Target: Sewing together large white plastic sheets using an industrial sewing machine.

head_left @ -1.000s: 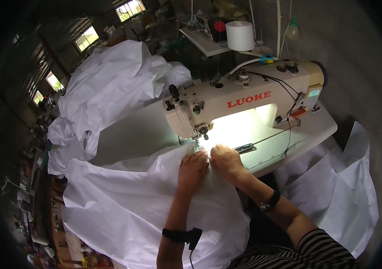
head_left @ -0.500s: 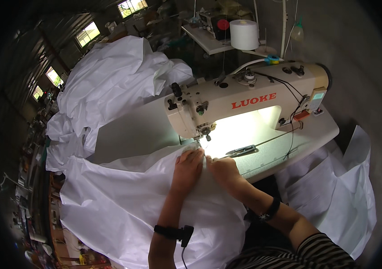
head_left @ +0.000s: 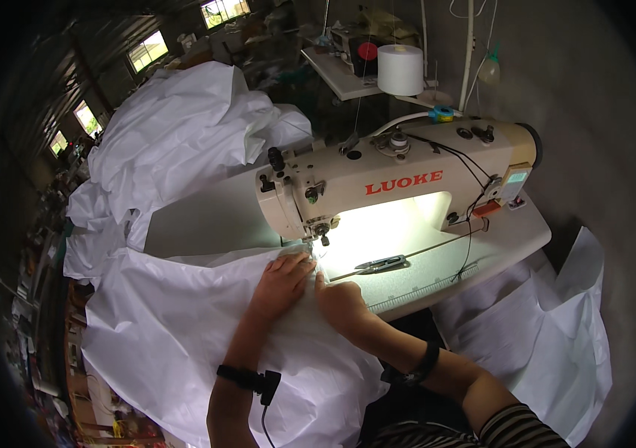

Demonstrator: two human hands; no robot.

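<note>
Cloth, a glossy white sheet (head_left: 191, 336), lies at eight o'clock from a cream metal sewing machine (head_left: 400, 168). I see the left hand (head_left: 282, 284) flat upon it, the right hand (head_left: 342, 305) beside, grip unclear. Seam-guiding seems underway; next calls for steady, flat feeding.

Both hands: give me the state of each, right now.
Left hand: open, laid on the white fabric.
Right hand: at the fabric's edge; whether its grip is closed cannot be told.

Two hands (head_left: 282, 285), one clipper (head_left: 382, 264), one thread cone (head_left: 400, 70).
</note>
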